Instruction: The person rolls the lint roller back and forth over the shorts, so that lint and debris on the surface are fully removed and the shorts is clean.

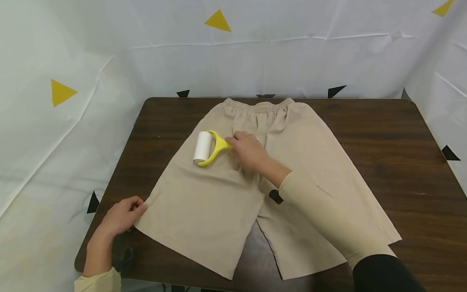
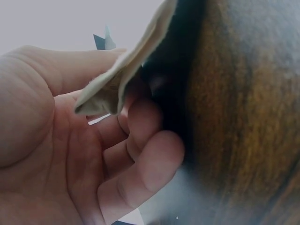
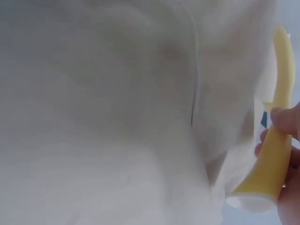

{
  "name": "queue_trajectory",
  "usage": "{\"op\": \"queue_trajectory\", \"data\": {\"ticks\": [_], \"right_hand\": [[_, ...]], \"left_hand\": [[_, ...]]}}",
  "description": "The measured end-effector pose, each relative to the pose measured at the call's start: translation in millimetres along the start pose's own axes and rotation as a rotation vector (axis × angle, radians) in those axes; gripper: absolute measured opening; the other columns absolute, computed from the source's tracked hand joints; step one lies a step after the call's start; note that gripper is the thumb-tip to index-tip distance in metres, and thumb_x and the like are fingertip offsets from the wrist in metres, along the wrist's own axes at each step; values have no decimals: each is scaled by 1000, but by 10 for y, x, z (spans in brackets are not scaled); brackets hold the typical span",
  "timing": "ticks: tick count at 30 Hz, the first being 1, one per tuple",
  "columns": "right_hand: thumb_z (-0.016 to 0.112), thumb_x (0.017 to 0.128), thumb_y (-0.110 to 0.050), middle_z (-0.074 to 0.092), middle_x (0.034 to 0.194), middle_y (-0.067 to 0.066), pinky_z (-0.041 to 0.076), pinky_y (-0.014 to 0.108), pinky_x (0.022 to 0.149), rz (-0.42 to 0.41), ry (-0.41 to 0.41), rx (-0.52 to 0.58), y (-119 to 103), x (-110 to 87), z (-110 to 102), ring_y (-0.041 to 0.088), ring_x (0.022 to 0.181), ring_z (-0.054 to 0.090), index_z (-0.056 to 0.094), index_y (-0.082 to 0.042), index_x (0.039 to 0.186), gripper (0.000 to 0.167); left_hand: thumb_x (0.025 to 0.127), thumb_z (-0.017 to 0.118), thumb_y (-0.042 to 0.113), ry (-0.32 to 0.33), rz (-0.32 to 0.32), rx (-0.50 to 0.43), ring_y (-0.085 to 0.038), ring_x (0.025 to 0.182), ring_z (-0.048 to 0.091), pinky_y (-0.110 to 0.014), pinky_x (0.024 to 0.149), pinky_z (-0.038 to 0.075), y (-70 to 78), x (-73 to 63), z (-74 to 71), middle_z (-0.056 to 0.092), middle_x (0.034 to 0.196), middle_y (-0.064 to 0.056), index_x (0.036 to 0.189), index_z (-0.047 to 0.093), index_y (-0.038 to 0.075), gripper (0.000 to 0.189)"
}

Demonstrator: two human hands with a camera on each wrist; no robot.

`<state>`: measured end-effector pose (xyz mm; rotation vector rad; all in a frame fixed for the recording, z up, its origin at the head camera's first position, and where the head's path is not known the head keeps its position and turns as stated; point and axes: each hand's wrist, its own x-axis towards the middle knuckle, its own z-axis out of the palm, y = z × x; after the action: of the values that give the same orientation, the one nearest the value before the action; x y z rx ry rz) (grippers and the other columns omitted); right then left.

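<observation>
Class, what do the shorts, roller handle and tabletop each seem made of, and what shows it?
Shorts: matt cloth, perhaps cotton; soft creases, gathered waistband.
Roller handle: probably plastic, smooth; even yellow, moulded curves.
Tabletop: wood or woodgrain laminate, faint sheen; dark streaked grain.

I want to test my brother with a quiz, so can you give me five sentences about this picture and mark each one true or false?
1. The person's right grip holds a yellow handle with a white roller on it. True.
2. The beige shorts lie on a dark wooden table. True.
3. The left grip holds the handle too. False: it pinches the edge of the shorts at a bottom corner.
4. The waistband is at the end nearest the person. False: it is at the far end of the table.
5. Yellow triangles show on the white sheet behind the table. True.
</observation>
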<state>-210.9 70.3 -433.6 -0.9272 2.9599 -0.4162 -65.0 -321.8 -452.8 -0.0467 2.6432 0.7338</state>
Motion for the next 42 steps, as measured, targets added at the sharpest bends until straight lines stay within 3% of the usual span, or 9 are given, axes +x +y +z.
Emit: {"op": "queue_trajectory", "data": {"ticks": [3,10,21,33,42], "right_hand": [[59,96,-7,55,109,9,42,41,83,2,-5,3,71,-103,-76,26,100,51,57,-10,136,40],[67,91,-6,57,102,12,44,43,81,-37,7,9,353,-440,-232,28,89,53,58,-4,134,44],[69,89,-3,61,99,11,44,43,75,-13,26,53,842,-1009,-403,27,84,54,66,-4,120,32],[71,85,1,63,105,12,47,45,79,104,18,91,1341,-1643,-617,28,93,58,66,-3,121,36],[69,87,1,61,111,18,44,54,82,248,-4,104,1746,-2153,-744,35,99,55,62,1,125,38]], "left_hand": [[101,55,29,0,-1,1,-19,61,50,-36,52,43,4,0,-1,52,74,-5,100,59,4,26],[100,56,27,3,-1,4,-19,61,50,-35,52,43,23,-12,1,52,73,-5,99,60,4,24],[101,55,28,-1,-12,6,-20,61,50,-35,53,42,6,-4,0,51,73,-5,100,59,4,25],[101,55,31,-4,1,8,-19,60,50,-35,53,42,-16,-12,-1,51,73,-4,101,60,4,27],[101,55,29,0,14,2,-19,59,50,-35,53,42,-23,-8,-4,51,72,-4,101,60,4,26]]}}
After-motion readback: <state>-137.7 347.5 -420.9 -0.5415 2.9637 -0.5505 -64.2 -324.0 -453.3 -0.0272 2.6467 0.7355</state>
